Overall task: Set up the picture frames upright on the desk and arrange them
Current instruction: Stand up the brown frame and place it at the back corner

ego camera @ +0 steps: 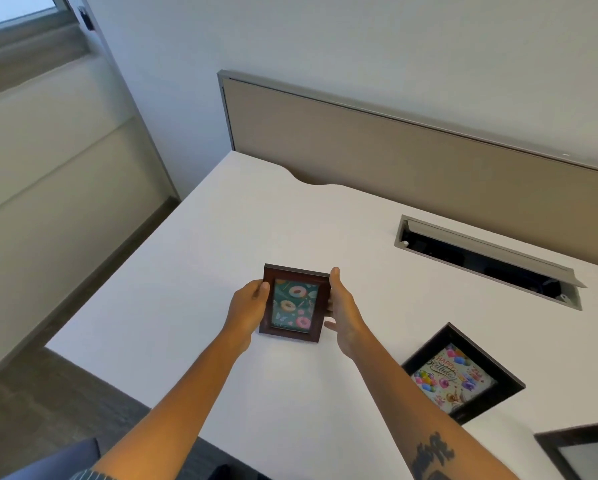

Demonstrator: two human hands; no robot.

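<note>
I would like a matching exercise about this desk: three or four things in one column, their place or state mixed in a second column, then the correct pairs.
Things:
1. doughnut frame
2. birthday frame
3. cable hatch
4. third frame

States:
A. lid open, set into the desk
B. cut off at the picture's lower right corner
C. held by the left hand and right hand
D. lying flat, face up

Pairs: 1-C, 2-D, 3-A, 4-B

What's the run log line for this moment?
hands: both hold donut frame upright | birthday frame: flat | desk
</note>
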